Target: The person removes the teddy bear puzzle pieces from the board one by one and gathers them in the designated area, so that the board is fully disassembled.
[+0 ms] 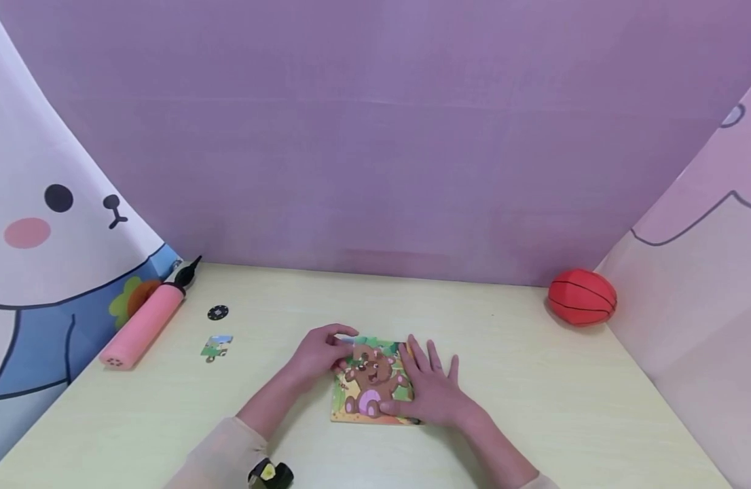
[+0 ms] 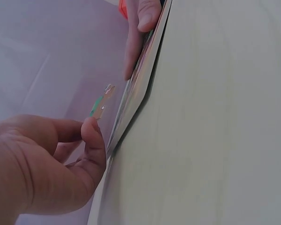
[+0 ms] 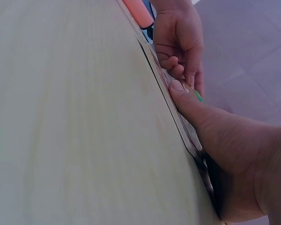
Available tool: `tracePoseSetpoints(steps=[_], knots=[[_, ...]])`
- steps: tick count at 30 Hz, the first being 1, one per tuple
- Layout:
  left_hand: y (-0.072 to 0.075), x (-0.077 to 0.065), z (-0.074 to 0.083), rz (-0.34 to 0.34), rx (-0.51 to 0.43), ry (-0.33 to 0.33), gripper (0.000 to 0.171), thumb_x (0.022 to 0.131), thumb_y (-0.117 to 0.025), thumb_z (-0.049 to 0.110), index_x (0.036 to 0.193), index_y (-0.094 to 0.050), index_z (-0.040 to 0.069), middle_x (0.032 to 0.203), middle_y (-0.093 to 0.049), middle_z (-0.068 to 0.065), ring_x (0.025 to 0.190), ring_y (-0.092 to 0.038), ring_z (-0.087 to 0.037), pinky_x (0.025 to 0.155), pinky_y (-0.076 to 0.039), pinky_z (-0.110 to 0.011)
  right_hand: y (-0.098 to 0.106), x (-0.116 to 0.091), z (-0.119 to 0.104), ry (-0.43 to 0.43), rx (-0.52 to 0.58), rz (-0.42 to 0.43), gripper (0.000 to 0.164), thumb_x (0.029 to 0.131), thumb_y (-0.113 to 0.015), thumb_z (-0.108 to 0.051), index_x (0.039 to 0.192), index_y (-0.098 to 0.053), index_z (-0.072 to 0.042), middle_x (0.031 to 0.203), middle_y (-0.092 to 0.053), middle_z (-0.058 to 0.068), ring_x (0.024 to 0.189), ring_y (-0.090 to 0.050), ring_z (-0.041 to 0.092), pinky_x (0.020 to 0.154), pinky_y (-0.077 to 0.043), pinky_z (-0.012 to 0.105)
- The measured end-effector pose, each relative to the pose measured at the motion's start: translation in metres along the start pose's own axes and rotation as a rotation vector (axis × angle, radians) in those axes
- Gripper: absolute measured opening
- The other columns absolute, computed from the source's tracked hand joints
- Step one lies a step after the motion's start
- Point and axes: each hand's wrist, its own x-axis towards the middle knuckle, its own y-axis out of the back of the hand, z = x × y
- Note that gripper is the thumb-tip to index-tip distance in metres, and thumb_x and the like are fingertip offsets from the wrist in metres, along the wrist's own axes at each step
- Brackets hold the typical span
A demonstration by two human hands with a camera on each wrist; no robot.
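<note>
The step in hand looks like setting a piece into the bear puzzle [image 1: 372, 384], which lies on the table [image 1: 534, 380]. The left hand [image 1: 317, 354] has its grip clamped on that piece [image 2: 99, 107] near the puzzle's upper left; the right hand [image 1: 435, 392] lies across the right side, fingers apart. Next probably calls for matching tabs to the gap and pressing down; a spare piece [image 1: 216, 347] waits well apart, to the left.
</note>
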Motion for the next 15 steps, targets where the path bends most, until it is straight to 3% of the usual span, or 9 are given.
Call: tracePoseSetpoints(steps=[15], knots=[[0.027,-0.009,-0.007,0.023,0.003,0.027,0.029,0.095,-0.061,-0.002,0.123,-0.066,0.001,0.074,-0.059,-0.011,0.061,-0.053,-0.018,0.056,-0.048,-0.029,-0.001,-0.001,-0.002,-0.022,0.038,0.033,0.126,0.076,-0.06,-0.084,0.161,-0.015,-0.002,0.168,-0.002,0.015,0.152,0.002,0.043,0.108,0.007,0.077]])
